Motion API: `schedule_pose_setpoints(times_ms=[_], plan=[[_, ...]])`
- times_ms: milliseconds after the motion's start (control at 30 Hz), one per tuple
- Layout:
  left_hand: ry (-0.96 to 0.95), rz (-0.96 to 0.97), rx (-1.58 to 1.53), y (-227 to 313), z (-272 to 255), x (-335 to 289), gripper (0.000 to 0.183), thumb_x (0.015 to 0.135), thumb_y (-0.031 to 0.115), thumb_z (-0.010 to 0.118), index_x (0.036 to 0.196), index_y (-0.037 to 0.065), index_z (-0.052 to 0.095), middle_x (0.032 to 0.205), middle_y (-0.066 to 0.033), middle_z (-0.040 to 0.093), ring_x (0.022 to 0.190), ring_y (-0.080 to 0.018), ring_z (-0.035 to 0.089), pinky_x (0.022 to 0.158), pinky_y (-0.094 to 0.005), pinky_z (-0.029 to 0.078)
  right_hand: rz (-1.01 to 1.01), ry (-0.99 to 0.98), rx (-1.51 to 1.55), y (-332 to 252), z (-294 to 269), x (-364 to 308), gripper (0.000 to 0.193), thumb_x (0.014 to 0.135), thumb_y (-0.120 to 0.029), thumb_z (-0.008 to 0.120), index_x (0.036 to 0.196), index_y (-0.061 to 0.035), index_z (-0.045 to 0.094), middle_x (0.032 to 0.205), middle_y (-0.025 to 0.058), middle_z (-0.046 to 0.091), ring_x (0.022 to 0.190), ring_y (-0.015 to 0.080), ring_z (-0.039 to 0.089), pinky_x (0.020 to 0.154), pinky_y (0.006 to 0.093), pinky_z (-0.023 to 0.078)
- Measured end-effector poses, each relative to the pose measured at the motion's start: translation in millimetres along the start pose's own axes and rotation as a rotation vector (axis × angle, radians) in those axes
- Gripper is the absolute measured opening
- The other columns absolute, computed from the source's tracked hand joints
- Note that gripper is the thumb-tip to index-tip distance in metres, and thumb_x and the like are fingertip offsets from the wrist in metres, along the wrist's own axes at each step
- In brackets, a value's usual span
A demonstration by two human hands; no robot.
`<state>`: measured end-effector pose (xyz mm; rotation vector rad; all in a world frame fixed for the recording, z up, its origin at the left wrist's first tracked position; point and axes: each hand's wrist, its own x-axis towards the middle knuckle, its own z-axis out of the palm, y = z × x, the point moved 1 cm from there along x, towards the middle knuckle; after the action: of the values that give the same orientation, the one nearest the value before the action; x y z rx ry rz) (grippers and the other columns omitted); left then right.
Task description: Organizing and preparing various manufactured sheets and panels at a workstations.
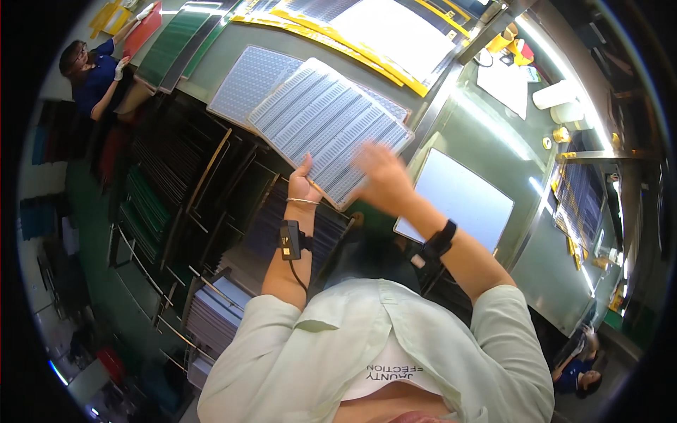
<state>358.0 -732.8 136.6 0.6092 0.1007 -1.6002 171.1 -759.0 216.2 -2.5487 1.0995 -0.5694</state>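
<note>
A thin, light-coloured circuit board panel point(326, 120) with rows of fine dark pattern lies tilted in front of me. My left hand point(303, 185) is closed on its near edge, thumb on top and the other fingers hidden underneath. Over the panel's right side is my right hand point(384, 176), smeared by motion; whether it touches the surface I cannot tell. Beneath the held panel, another patterned panel point(243, 88) pokes out on the left. To the right of my right hand, a plain whitish sheet point(465, 194) rests on the bench.
Racks of upright panels point(215, 299) stand left of and below the bench. At the far side lies a bright white surface framed with yellow tape point(395, 35). White rolls point(557, 95) sit at the right. A co-worker point(92, 77) handles a red board at the far left; another person point(580, 374) is at lower right.
</note>
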Motion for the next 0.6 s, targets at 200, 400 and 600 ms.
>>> schedule_pose_setpoints(times_ms=[200, 400, 600], plan=[[-0.1, -0.054, -0.077, -2, -4, -8, 0.047, 0.088, 0.023, 0.049, 0.124, -0.003, 0.035, 0.124, -0.02, 0.044, 0.114, -0.0344, 0.043, 0.096, -0.0493, 0.034, -0.349, -0.213, -0.01, -34, 31, -3, 0.047, 0.064, -0.038, 0.068, 0.093, -0.0032, 0.056, 0.115, 0.0124, 0.05, 0.109, 0.0308, 0.045, 0.093, 0.0353, 0.039], [-0.09, -0.049, -0.094, 3, -9, -12, 0.048, 0.088, 0.027, 0.048, 0.124, -0.002, 0.036, 0.124, -0.0186, 0.045, 0.113, -0.0339, 0.043, 0.097, -0.0493, 0.033, -0.439, -0.235, 0.082, -25, 33, 5, 0.04, 0.07, -0.037, 0.064, 0.086, -0.0009, 0.059, 0.111, 0.0131, 0.054, 0.1, 0.0282, 0.051, 0.078, 0.0302, 0.048], [-0.157, 0.034, -0.115, 7, -4, -14, 0.059, 0.085, 0.04, 0.049, 0.126, 0.0, 0.034, 0.125, -0.0166, 0.043, 0.114, -0.0298, 0.043, 0.097, -0.0473, 0.033, -0.55, -0.097, -0.055, -21, 38, 8, 0.02, 0.079, -0.021, 0.055, 0.082, -0.0012, 0.055, 0.102, 0.0152, 0.058, 0.085, 0.0317, 0.058, 0.069, 0.0341, 0.049]])
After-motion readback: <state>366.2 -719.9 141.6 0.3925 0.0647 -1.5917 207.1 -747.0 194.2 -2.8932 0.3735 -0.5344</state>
